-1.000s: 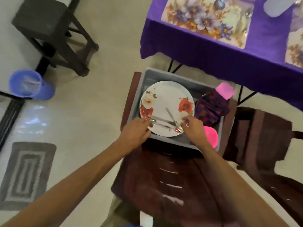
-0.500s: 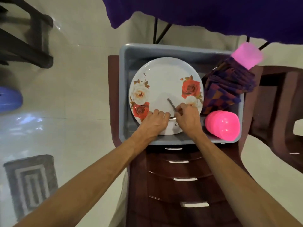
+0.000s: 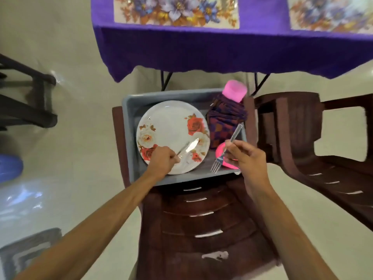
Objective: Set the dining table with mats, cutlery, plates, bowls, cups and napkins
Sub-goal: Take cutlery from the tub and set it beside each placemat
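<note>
A grey tub (image 3: 141, 98) sits on a brown plastic chair (image 3: 201, 219). In it lie a white plate with red roses (image 3: 169, 130), folded purple checked napkins (image 3: 224, 122), a pink cup (image 3: 235, 92) on top of them and pink bowls (image 3: 221, 152). My left hand (image 3: 161, 161) grips a table knife (image 3: 188, 148) by its handle, blade over the plate. My right hand (image 3: 245, 158) pinches a fork (image 3: 226, 150) lifted above the tub, tines pointing down toward me. The purple-clothed dining table (image 3: 201, 49) carries two floral mats (image 3: 175, 12).
A second brown chair (image 3: 302, 138) stands right of the tub. Dark stool legs (image 3: 24, 102) and a blue bucket (image 3: 9, 168) are at the left. A grey rug (image 3: 26, 253) lies at the lower left. Pale tiled floor surrounds the chairs.
Both hands were down on the cutlery on the plate. Now the right hand has lifted the fork clear to the right, and the left hand has raised the knife off the plate.
</note>
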The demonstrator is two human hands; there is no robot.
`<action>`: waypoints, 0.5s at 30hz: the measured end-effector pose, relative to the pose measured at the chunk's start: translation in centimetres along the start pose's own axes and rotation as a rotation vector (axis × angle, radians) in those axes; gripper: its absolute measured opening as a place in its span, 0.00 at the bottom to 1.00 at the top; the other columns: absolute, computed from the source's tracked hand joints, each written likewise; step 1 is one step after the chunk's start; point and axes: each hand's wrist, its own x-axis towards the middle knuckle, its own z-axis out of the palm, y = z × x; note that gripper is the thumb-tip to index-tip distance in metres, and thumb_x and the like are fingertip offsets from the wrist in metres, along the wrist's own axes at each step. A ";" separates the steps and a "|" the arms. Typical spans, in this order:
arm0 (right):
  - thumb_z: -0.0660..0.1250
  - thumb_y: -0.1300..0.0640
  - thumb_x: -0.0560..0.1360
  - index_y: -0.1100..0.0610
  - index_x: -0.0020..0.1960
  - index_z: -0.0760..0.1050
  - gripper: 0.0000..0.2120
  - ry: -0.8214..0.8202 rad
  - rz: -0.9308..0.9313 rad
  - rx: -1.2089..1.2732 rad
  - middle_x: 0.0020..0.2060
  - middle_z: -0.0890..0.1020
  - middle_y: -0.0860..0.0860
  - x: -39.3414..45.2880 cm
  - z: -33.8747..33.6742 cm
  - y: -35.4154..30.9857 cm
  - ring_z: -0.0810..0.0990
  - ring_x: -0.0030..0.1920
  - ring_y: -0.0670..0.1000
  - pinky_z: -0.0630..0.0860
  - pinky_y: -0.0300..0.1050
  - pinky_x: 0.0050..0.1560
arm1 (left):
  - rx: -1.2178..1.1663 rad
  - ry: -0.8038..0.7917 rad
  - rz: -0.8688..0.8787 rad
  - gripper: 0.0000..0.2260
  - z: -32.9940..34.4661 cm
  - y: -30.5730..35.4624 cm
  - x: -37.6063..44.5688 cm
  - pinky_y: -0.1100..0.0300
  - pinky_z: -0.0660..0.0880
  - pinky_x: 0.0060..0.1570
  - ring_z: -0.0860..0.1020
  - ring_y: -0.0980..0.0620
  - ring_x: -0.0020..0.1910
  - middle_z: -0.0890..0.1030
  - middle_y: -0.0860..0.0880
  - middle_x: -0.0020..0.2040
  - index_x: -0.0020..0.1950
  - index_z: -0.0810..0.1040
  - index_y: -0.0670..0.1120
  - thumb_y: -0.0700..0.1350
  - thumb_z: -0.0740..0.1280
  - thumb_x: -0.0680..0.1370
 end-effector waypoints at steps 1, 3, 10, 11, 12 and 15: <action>0.73 0.60 0.78 0.65 0.55 0.84 0.09 0.030 -0.003 0.077 0.39 0.84 0.57 -1.3 -1.5 -1.0 0.83 0.39 0.50 0.83 0.42 0.44 | -0.111 0.005 0.010 0.15 -0.7 1.7 -1.9 0.70 0.67 0.30 0.76 0.60 0.24 0.78 0.51 0.24 0.30 0.82 0.48 0.42 0.75 0.78; 0.72 0.62 0.78 0.64 0.53 0.84 0.07 0.096 -0.006 0.224 0.38 0.83 0.57 -4.0 -4.7 -2.9 0.83 0.37 0.51 0.83 0.44 0.43 | -0.298 -0.040 0.002 0.14 -1.5 6.1 -6.5 0.70 0.70 0.31 0.76 0.61 0.25 0.82 0.48 0.26 0.31 0.85 0.48 0.46 0.77 0.77; 0.70 0.63 0.79 0.60 0.47 0.81 0.03 0.290 -0.106 0.487 0.33 0.80 0.52 -15.8 -19.5 -7.2 0.79 0.34 0.47 0.80 0.39 0.39 | -0.704 -0.095 0.021 0.12 3.5 19.9 -22.1 0.58 0.69 0.36 0.72 0.50 0.33 0.77 0.46 0.32 0.35 0.86 0.49 0.52 0.77 0.76; 0.70 0.63 0.79 0.60 0.47 0.81 0.03 0.320 -0.109 0.526 0.34 0.82 0.52 -17.8 -22.2 -7.0 0.80 0.34 0.48 0.80 0.39 0.38 | -0.733 -0.116 0.045 0.11 4.9 21.8 -24.3 0.58 0.69 0.35 0.70 0.48 0.33 0.76 0.44 0.33 0.37 0.87 0.48 0.52 0.77 0.76; 0.70 0.63 0.79 0.59 0.46 0.80 0.03 0.330 -0.112 0.552 0.34 0.83 0.53 -19.6 -24.7 -6.8 0.81 0.34 0.49 0.81 0.39 0.38 | -0.767 -0.125 0.051 0.10 6.3 23.5 -26.0 0.58 0.69 0.34 0.71 0.48 0.33 0.78 0.43 0.34 0.39 0.87 0.47 0.51 0.76 0.77; 0.69 0.65 0.79 0.60 0.48 0.78 0.02 0.322 -0.104 0.613 0.37 0.84 0.56 -23.0 -29.7 -5.4 0.84 0.37 0.52 0.82 0.40 0.39 | -0.862 -0.145 0.058 0.09 10.0 26.5 -28.4 0.58 0.76 0.42 0.79 0.48 0.38 0.85 0.41 0.41 0.48 0.88 0.41 0.47 0.75 0.78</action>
